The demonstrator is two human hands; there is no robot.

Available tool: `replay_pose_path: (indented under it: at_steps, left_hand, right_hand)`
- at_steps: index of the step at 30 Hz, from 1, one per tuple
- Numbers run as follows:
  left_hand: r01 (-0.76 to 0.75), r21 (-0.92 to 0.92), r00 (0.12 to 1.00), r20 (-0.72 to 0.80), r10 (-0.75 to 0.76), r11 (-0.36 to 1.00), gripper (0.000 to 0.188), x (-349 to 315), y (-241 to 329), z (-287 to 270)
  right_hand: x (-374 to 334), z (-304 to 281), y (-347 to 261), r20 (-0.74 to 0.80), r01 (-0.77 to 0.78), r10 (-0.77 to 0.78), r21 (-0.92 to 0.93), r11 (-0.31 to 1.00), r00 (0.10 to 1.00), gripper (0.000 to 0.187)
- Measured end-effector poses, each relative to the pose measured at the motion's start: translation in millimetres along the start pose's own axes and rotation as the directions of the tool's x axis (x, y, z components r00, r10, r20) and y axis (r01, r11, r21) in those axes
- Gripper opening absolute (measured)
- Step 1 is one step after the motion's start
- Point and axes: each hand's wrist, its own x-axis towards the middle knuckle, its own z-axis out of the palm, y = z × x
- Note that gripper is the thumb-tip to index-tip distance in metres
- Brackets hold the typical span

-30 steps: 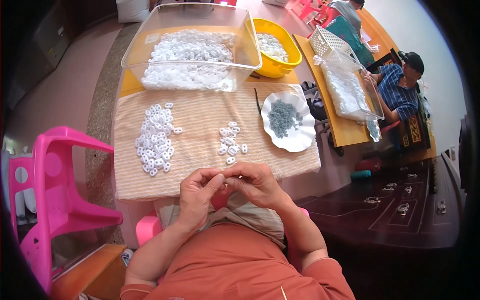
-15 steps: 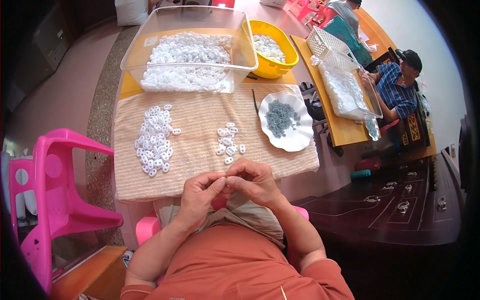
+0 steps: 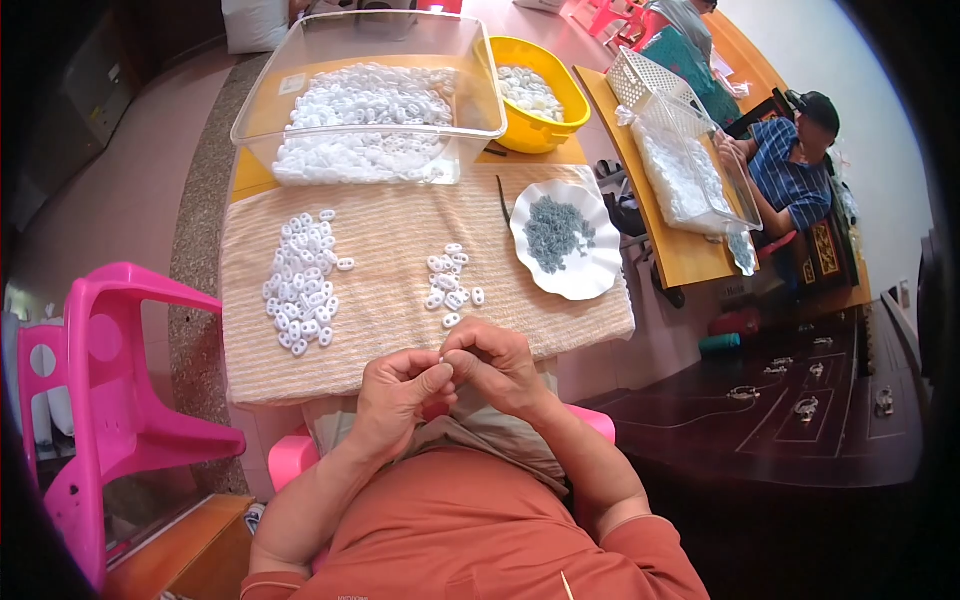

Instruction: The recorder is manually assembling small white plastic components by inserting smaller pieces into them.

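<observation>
So you look to be mid fiddly fingertip work here, both hands on one tiny thing. Your left grip (image 3: 398, 398) and right grip (image 3: 497, 374) are pinched in tight, tips meeting over a small pale piece (image 3: 441, 361). Your fingers cover most of it, so I can't tell what it is or how it's sitting.

Just past your grip, on the striped cloth (image 3: 385, 285) over the counter (image 3: 562, 153), is a little cluster of white two-holed pieces (image 3: 455, 299). The bigger white pile (image 3: 300, 283) is ahead and left of your grip, and the scalloped plate (image 3: 598, 272) of grey-blue bits (image 3: 553, 236) is ahead and right.

IMO the next move calls for a light, steady pinch with both thumbs, since something that small could easily slip out.
</observation>
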Motion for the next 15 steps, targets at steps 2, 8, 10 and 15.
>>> replay_pose_path:
  at_steps: [2,8,10,15]
  left_hand:
    - [0.01,0.001,0.999,0.033,-0.01,1.0,0.017,-0.2,0.3,-0.6]
    - [0.012,-0.008,1.0,0.02,-0.012,1.0,0.014,-0.8,0.0,2.7]
    - [0.014,0.001,1.0,-0.003,-0.014,1.0,0.012,-2.0,3.3,3.9]
    - [-0.023,0.035,0.999,-0.024,0.024,0.999,0.008,-1.1,2.5,4.9]
  right_hand:
    - [-0.5,-0.6,-2.3,0.012,-0.029,0.029,0.039,0.999,1.0,0.003]
    - [0.0,-27.3,-17.2,-0.012,-0.045,0.044,-0.084,0.995,0.999,0.003]
    - [5.3,-50.6,-27.7,-0.153,-0.015,-0.059,-0.438,0.899,0.986,0.007]
    - [7.9,-116.5,-26.1,-0.414,-0.244,-0.048,-0.623,0.743,0.909,0.016]
